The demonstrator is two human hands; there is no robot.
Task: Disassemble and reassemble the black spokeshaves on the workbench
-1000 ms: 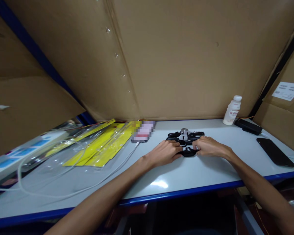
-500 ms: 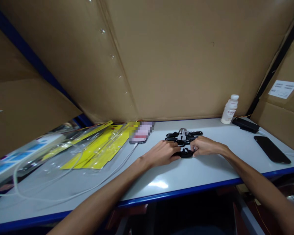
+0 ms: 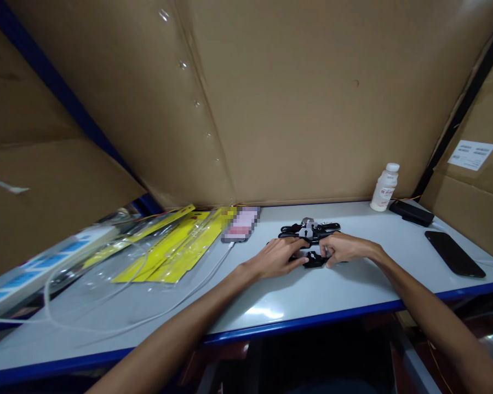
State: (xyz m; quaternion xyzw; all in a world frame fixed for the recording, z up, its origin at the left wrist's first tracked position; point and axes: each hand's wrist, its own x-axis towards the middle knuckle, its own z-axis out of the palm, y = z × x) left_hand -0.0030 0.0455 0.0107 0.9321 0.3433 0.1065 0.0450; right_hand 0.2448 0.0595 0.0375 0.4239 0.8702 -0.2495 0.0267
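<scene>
R hand opened a bit, L hand w/ it on front blk tool, can't tell grip, other tools rowed twd bench back edge.

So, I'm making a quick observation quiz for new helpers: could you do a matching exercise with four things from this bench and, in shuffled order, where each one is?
Things:
1. Bottle
2. Yellow cards
3. Dark phone
4. Black piece

Places:
A. Lying flat near the right end of the bench
B. Between the left hand and the right hand
C. Standing upright near the back cardboard wall
D. Lying on the left side, with clear plastic around them

Right pairs: 1-C, 2-D, 3-A, 4-B.
</scene>
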